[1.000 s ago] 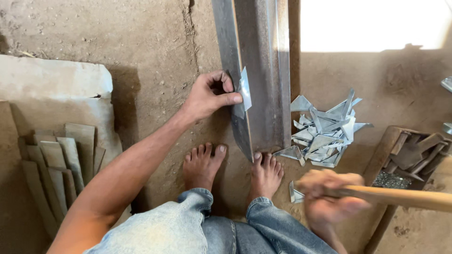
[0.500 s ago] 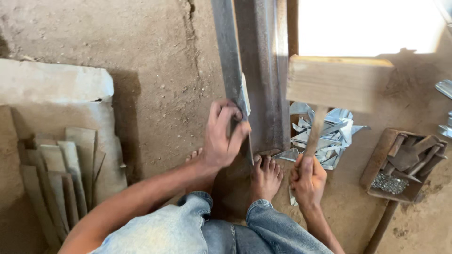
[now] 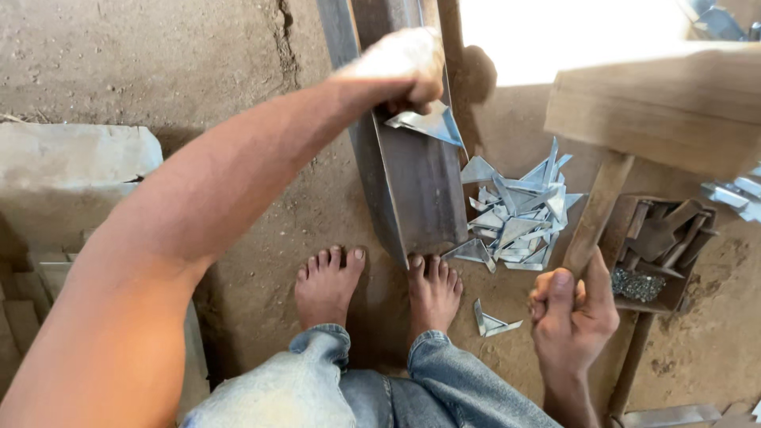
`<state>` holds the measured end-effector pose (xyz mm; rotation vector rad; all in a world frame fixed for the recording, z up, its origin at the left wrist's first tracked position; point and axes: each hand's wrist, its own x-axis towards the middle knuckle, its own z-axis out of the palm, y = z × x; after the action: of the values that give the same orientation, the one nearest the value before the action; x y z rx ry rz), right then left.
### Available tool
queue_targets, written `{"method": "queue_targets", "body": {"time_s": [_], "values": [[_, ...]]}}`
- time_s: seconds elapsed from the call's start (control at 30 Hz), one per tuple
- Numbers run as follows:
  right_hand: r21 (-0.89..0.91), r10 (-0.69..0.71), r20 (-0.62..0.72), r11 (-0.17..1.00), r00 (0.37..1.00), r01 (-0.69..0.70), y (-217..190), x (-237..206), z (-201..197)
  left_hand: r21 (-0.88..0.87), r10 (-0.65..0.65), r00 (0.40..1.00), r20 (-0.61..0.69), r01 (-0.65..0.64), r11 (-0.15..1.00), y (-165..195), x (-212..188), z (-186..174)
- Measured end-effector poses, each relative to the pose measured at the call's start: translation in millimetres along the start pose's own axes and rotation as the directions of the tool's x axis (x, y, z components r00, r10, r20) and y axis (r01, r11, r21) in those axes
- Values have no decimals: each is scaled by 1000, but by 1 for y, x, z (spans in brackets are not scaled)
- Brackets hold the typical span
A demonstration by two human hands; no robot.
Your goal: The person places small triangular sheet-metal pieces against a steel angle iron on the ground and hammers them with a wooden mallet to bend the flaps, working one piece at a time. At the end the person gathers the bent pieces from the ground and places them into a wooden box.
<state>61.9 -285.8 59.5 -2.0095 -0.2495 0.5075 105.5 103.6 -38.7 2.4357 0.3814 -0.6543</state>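
Mallet [image 3: 658, 111], a pale wooden one, is raised high in the right hand [image 3: 572, 315], whose fingers are wrapped tight around the bottom end of the handle. The handle runs up and slightly rightward from that fist, and the blocky head hangs above and beyond it, blurred and close to the camera. Below the fist, near the bare feet [image 3: 380, 289] on the dirt floor [image 3: 158, 63], lie a couple of small metal offcuts [image 3: 491, 321]. To the right of the fist stands a small wooden box [image 3: 662, 250] with dark scraps and a heap of tiny nails or rivets. Further out and to the left, a long steel bar [image 3: 416, 182] runs away from the feet. The left hand [image 3: 400, 67] is the nearer one to the piece: its fingers pinch a bent triangle of shiny sheet metal [image 3: 428, 123] and press it against the bar's edge. That piece sits up and left of the mallet fist, well apart from it, its pointed tip aimed right. Between bar and box lies a pile of similar triangles [image 3: 519, 210].
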Motion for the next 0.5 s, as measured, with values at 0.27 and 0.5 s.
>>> {"method": "queue_targets", "body": {"time_s": [0.27,0.5], "values": [[-160,38,23,987,999,-34,1,3,23,32,-12,999,-49,13,999,-3,-1,7],[-236,49,106,972,993,-23,9,-7,25,-161,-154,988,-4,152,975,-7,-2,11]]}}
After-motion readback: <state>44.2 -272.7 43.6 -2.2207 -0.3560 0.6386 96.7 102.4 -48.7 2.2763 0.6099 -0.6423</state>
